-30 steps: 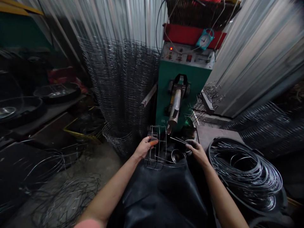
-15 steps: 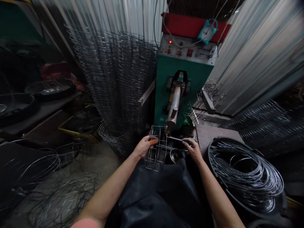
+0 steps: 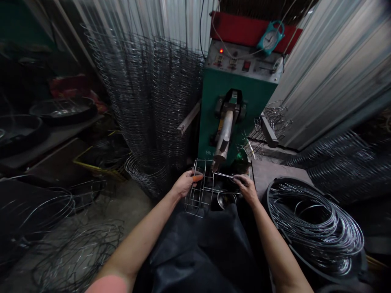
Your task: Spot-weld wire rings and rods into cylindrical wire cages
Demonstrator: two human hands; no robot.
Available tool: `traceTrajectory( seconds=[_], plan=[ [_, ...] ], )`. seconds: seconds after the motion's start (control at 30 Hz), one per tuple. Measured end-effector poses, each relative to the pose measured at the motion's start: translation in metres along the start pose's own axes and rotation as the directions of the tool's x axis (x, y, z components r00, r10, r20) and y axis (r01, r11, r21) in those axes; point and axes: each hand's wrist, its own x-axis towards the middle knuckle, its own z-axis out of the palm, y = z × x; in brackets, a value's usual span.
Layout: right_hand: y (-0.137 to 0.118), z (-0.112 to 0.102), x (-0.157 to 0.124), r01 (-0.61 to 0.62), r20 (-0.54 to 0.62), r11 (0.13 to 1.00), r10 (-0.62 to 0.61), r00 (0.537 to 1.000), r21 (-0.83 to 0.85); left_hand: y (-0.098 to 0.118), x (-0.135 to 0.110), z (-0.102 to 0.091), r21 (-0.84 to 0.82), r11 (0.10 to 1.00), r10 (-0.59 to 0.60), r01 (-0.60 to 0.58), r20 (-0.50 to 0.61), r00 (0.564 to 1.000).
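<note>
My left hand [image 3: 185,184], with an orange cover on one finger, is closed on a small wire frame [image 3: 200,199] of crossed, curved metal wires. The frame hangs over my dark apron [image 3: 201,248], its upper right side under the tip of the machine's metal arm [image 3: 224,140]. Pinched in my right hand [image 3: 246,187] are thin metal wires [image 3: 224,175], which reach left to that same tip. Whether wires and frame touch there I cannot tell. Just below the wires sits a small round metal bowl [image 3: 225,199].
The green machine [image 3: 210,97] stands ahead, a red light lit on its panel. Tall stacks of wire rings [image 3: 152,93] rise to its left. On the right, a black tub [image 3: 276,244] holds coiled wire [image 3: 317,232]. Loose wire [image 3: 79,252] litters the floor at left.
The view has shifted slightly. Both hands stay near the machine's tip, and the wire frame has tilted a little with its lower end higher. Both hands keep their hold.
</note>
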Motion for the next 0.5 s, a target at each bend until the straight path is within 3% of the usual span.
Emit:
traceTrajectory(
  seconds=[0.2,0.33,0.5],
  plan=[
    [0.001,0.004,0.003,-0.023,-0.023,1.000,0.023,0.999,0.001,0.003,0.002,0.002,-0.032,0.999,-0.009,0.010,0.026,1.000],
    [0.003,-0.006,0.001,-0.022,-0.022,1.000,0.022,0.999,0.004,0.004,0.001,0.003,-0.031,0.999,-0.020,0.020,0.007,1.000],
    [0.026,-0.032,-0.020,-0.108,-0.227,0.991,0.122,0.966,0.075,0.005,-0.003,0.007,-0.015,1.000,-0.024,0.024,-0.017,1.000]
  ],
)
